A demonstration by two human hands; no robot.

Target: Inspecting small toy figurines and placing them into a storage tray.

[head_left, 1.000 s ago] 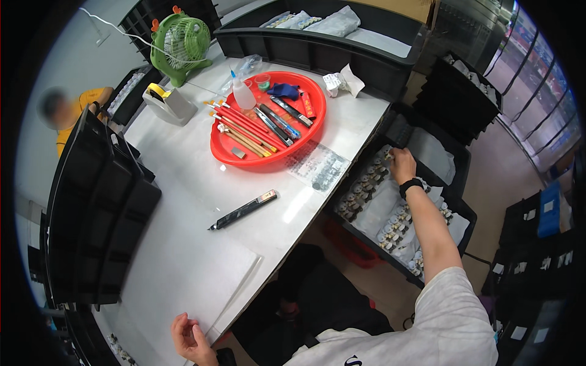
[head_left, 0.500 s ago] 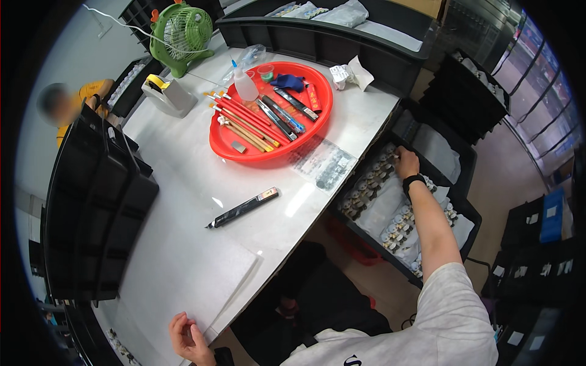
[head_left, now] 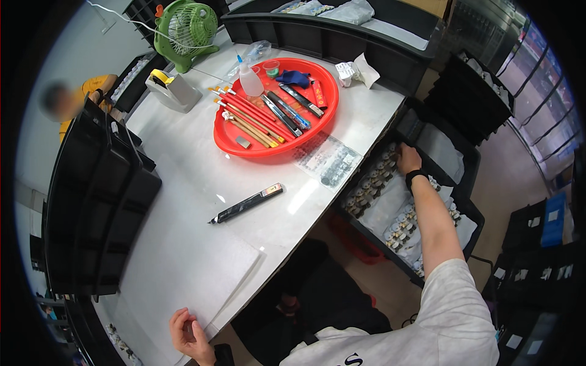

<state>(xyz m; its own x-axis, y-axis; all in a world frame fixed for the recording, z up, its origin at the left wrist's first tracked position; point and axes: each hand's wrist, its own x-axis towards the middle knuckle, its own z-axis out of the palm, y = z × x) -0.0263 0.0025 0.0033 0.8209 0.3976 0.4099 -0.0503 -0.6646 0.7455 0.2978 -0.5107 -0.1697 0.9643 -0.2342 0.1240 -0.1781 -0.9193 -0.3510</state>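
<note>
My right hand reaches into a black crate beside the table. Its fingers are bunched at the far end of a row of small white, brown and dark figurines; what they pinch is hidden. White sheets lie between the rows. My left hand rests at the near table edge by a white sheet, its fingers loosely curled with the thumb apart, nothing in it. A black pen-shaped tool lies on the table beyond that sheet.
A red tray carries brushes, pens, a dropper bottle and a blue cloth. Behind it stand a green fan, a tape dispenser and a long black bin. Stacked black crates line the left; another person sits beyond.
The view has shifted slightly, so the table things sit a little further right and higher. My right hand stays at the figurine row; the left fingers curl slightly more.
</note>
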